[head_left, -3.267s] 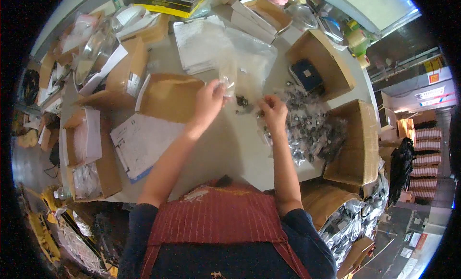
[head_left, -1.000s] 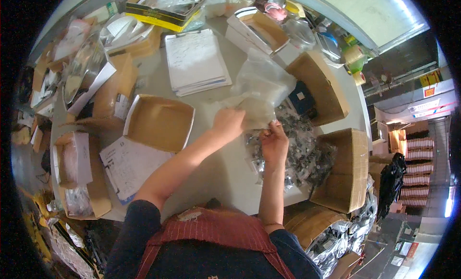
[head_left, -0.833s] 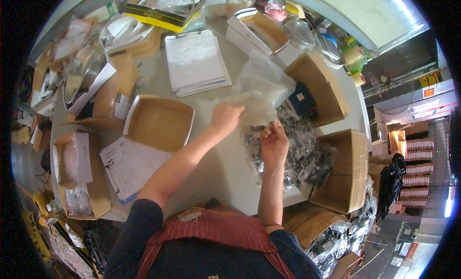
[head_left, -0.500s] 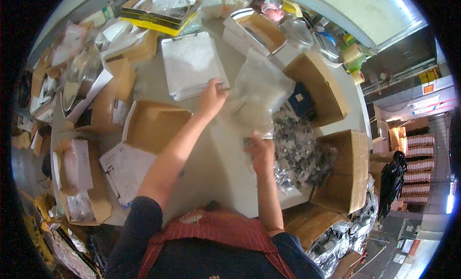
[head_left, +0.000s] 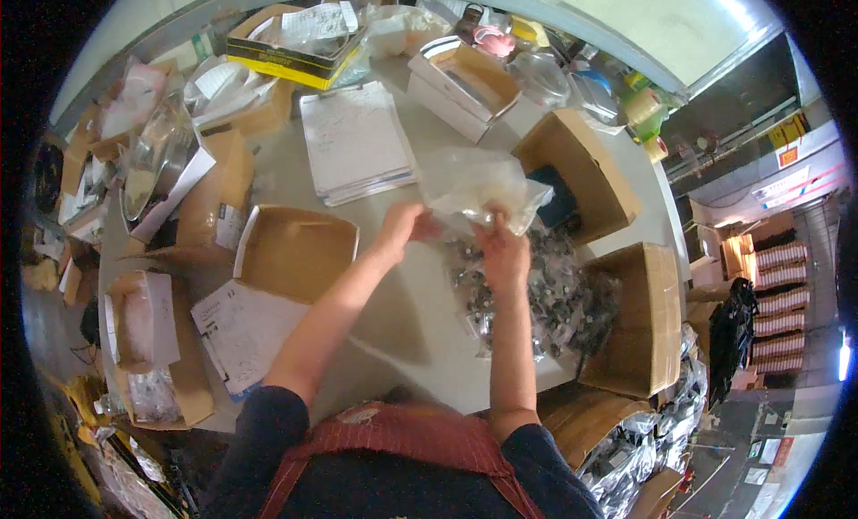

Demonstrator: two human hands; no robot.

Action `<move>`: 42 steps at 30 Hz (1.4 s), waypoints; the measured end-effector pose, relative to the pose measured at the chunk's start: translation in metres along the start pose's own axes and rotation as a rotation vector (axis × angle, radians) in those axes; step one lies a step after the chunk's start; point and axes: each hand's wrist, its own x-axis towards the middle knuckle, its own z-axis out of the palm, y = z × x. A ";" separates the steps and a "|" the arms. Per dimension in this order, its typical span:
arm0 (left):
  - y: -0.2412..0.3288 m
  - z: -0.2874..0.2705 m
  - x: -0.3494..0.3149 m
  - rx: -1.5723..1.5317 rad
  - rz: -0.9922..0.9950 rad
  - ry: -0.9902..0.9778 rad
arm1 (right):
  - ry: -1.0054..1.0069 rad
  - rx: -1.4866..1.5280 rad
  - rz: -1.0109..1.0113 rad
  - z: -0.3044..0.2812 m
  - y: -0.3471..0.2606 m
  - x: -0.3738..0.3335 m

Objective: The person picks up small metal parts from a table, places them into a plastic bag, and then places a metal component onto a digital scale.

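Note:
A clear plastic bag (head_left: 474, 179) is spread above the middle of the table, crumpled on its right side. My right hand (head_left: 505, 251) grips its near edge with bent fingers. My left hand (head_left: 404, 231) is at the bag's lower left corner, fingers curled against it and a little blurred. Just right of and below my right hand lies a loose heap of small dark parts in clear bags (head_left: 559, 295). Beyond my left hand rests a clipboard with a stack of paper (head_left: 357, 143).
Open cardboard boxes stand on the right, one at the far side (head_left: 585, 175) and one nearer (head_left: 639, 322). A shallow box (head_left: 295, 251) and paper sheets (head_left: 241, 322) lie at left. A white box (head_left: 460, 90) and a black-and-yellow box (head_left: 295, 50) line the back.
My right hand has moved away from me and slightly right with the bag's edge. My left hand has come nearer to me. The bag has bunched up and sits less stretched.

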 end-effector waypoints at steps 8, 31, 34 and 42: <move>0.006 0.015 -0.094 -0.339 0.108 -0.221 | -0.533 -0.810 -0.127 0.013 -0.078 -0.056; 0.022 0.003 -0.342 0.189 0.129 -0.571 | -1.131 -1.182 -1.213 0.077 -0.157 -0.143; 0.049 -0.018 -0.335 0.341 0.542 -0.274 | -0.950 -1.075 -1.169 0.075 -0.148 -0.144; 0.009 -0.072 -0.167 0.611 0.716 0.179 | -0.530 -1.452 -1.143 0.044 -0.117 -0.156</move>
